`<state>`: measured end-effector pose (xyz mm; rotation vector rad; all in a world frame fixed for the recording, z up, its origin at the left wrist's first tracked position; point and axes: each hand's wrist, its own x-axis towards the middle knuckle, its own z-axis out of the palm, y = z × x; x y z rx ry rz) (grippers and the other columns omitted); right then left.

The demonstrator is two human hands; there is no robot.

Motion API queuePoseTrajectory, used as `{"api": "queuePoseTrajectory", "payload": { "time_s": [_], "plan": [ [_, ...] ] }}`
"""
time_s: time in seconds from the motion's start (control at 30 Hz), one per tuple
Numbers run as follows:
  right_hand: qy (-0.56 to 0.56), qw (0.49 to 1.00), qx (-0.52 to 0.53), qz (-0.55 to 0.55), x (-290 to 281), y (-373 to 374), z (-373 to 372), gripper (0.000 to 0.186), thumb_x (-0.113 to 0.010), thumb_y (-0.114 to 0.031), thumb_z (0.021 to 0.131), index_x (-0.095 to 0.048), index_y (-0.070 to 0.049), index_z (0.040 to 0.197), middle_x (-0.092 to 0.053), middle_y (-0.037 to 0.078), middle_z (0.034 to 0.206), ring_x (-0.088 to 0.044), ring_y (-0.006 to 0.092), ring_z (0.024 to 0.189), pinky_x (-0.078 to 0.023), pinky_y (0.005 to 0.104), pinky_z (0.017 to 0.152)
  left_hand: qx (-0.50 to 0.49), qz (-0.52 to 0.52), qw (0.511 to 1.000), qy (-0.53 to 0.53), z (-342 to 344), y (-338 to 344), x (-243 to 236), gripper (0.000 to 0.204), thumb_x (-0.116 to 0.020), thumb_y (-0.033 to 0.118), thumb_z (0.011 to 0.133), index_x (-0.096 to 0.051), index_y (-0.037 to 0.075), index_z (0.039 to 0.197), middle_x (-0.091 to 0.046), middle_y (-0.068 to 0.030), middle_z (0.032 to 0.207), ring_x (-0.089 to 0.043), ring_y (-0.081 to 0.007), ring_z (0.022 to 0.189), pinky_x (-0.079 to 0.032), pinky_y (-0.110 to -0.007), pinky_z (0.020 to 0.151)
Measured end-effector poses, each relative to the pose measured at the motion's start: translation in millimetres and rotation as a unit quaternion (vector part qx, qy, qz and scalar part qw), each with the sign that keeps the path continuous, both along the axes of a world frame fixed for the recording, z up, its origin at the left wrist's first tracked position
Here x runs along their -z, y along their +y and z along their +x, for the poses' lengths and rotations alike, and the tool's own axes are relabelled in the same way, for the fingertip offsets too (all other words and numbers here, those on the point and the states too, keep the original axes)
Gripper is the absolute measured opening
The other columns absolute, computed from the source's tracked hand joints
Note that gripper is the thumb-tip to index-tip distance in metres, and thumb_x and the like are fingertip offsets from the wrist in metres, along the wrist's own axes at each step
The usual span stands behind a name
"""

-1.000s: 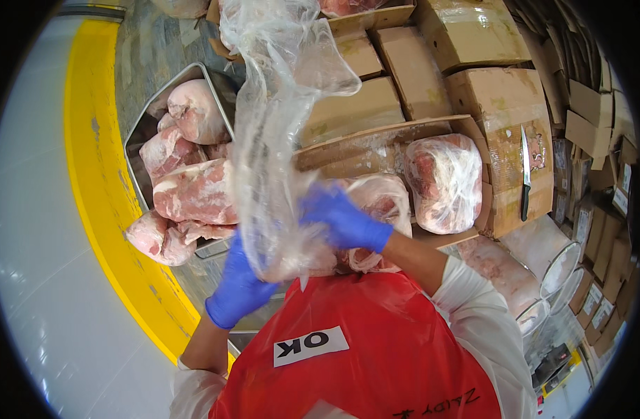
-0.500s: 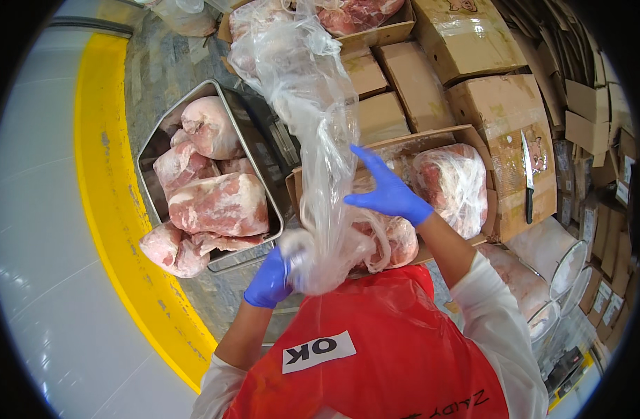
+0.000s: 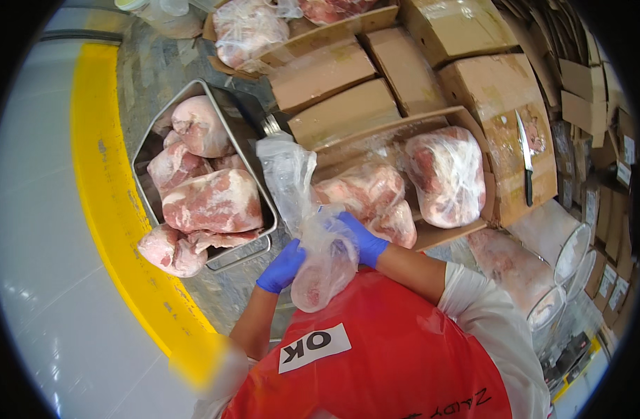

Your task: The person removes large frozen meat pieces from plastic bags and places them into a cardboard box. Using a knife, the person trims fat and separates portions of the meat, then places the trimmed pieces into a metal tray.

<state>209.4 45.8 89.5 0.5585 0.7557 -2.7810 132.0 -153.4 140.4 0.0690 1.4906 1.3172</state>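
Both blue-gloved hands grip a crumpled clear plastic bag [image 3: 327,258] low in front of the red apron; my left hand [image 3: 281,265] is at its left side, my right hand [image 3: 358,241] at its right, fingers partly hidden by the plastic. Just beyond, an open carton [image 3: 445,237] holds raw meat [image 3: 362,192] on the left and a film-wrapped piece of meat [image 3: 445,178] on the right. A steel tub [image 3: 264,202] heaped with meat [image 3: 208,202] stands to the left, some meat hanging over its near rim.
Closed cardboard boxes [image 3: 334,112] and another meat carton [image 3: 313,38] lie behind. A knife [image 3: 526,157] rests on a box to the right. Cylindrical tubs [image 3: 536,265] are at lower right, flattened cardboard [image 3: 582,91] far right. A yellow edge [image 3: 96,153] runs along the left.
The long plastic has been pulled back and gathered toward my body, uncovering meat and boxes. My right hand has moved down from its raised, spread position and closed on the plastic.
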Motion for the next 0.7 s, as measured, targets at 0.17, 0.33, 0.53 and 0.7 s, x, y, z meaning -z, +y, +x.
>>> {"api": "queuePoseTrajectory", "payload": {
  "time_s": [0.17, 0.33, 0.53, 0.7],
  "plan": [
    [-0.089, 0.906, -0.18, 0.372, -34, 25, 13, 0.029, -0.063, -0.03, 0.1, -0.07, -0.003, 0.102, -0.072, 0.018, 0.103, -0.07, 0.0278, 0.093, -0.055, 0.0376, 0.082, 0.006, -0.075, 0.996, -0.046, 9, 28, -11, 0.045, -0.067, 0.03, 0.1, -0.063, -0.001, 0.132, -0.067, -0.0056, 0.127, -0.062, -0.0158, 0.114, -0.051, -0.034, 0.1],
    [0.178, 0.703, -0.037, 0.688, -63, 51, 35, 0.075, -0.079, -0.039, 0.086, -0.05, -0.009, 0.148, -0.056, 0.022, 0.144, -0.068, 0.0358, 0.113, -0.055, 0.0434, 0.095, 0.35, -0.104, 0.93, 0.033, 12, -7, 40, 0.051, -0.06, 0.021, 0.102, -0.05, 0.003, 0.149, -0.057, -0.01, 0.147, -0.054, -0.0236, 0.134, -0.042, -0.036, 0.115],
    [0.19, 0.757, -0.321, 0.536, -36, 25, 43, 0.096, -0.085, -0.051, 0.076, -0.045, -0.009, 0.153, -0.055, 0.028, 0.145, -0.065, 0.0472, 0.113, -0.054, 0.0512, 0.096, 0.202, -0.026, 0.978, 0.046, 49, -89, 105, 0.05, -0.052, 0.028, 0.107, -0.046, 0.008, 0.152, -0.052, -0.0117, 0.152, -0.051, -0.0234, 0.137, -0.04, -0.037, 0.118],
    [-0.091, 0.896, -0.366, 0.235, 0, 10, 64, 0.073, -0.074, -0.056, 0.09, -0.058, -0.003, 0.138, -0.07, 0.017, 0.117, -0.068, 0.0297, 0.104, -0.055, 0.0441, 0.087, -0.077, -0.169, 0.981, -0.064, 13, -37, 13, 0.065, -0.054, 0.037, 0.108, -0.034, 0.003, 0.159, -0.047, -0.0135, 0.157, -0.051, -0.0229, 0.137, -0.043, -0.039, 0.116]
  ]
}}
